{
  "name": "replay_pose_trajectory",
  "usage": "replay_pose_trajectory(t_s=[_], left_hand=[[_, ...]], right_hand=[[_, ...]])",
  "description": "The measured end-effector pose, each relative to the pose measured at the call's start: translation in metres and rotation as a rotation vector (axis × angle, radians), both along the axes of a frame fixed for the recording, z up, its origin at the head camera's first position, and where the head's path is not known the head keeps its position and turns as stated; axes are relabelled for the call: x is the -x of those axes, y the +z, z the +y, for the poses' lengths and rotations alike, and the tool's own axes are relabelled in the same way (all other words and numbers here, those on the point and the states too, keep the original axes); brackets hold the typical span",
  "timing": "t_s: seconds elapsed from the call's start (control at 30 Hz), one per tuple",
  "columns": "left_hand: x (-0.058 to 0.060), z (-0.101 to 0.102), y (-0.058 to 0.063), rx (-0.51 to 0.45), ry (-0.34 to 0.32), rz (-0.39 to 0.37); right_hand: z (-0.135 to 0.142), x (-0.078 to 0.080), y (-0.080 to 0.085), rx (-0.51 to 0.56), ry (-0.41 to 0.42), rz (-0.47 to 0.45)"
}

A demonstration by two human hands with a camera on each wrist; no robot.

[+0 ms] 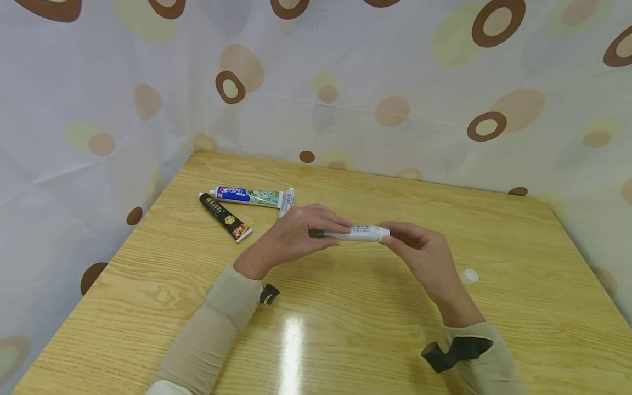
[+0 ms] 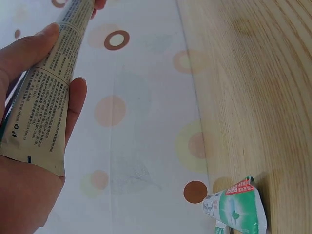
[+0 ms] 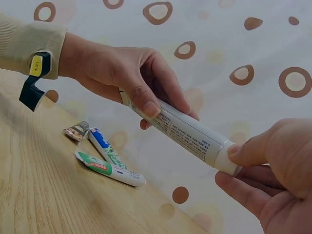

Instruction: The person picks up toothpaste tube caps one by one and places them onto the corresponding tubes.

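A white toothpaste tube (image 1: 362,233) is held level above the table between both hands. My left hand (image 1: 301,230) grips its body near the flat crimped end, thumb on one side and fingers on the other, and small print covers the side seen in the left wrist view. With thumb and fingertips, my right hand (image 1: 427,255) pinches the white cap (image 3: 225,158) at the tube's other end. Part of the cap lies behind the fingers. Whether it is turned loose cannot be seen.
Left of the hands lie a black toothpaste tube (image 1: 224,216), a blue and green toothpaste tube (image 1: 249,196) and a white and green toothpaste tube (image 3: 109,168). A small white translucent cap (image 1: 470,276) lies on the wooden table (image 1: 533,247) by the right wrist. A patterned curtain (image 1: 365,71) hangs behind.
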State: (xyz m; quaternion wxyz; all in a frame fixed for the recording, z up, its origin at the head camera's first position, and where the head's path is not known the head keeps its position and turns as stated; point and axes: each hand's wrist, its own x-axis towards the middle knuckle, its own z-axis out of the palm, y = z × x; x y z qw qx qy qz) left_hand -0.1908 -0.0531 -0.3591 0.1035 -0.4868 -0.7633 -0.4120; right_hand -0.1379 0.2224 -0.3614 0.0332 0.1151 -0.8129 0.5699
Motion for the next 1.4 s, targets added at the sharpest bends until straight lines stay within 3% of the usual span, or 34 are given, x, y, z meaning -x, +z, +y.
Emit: replay_pose_trajectory(t_s=[0.23, 0.5, 0.77, 1.4], left_hand=[[0.0016, -0.0001, -0.0003, 0.005, 0.005, 0.042], [0.0005, 0.0000, 0.0008, 0.037, 0.023, 0.073], [-0.0004, 0.0021, 0.0011, 0.049, 0.041, 0.123], [-0.0028, 0.0079, -0.0009, 0.015, 0.087, 0.083]], right_hand=[[-0.0027, 0.0014, -0.0018, 0.038, -0.024, 0.009], [-0.0031, 0.0019, -0.0030, 0.031, -0.072, -0.039], [-0.0018, 0.0028, -0.0032, 0.068, -0.062, -0.038], [-0.0023, 0.0064, -0.0055, 0.054, -0.034, 0.026]])
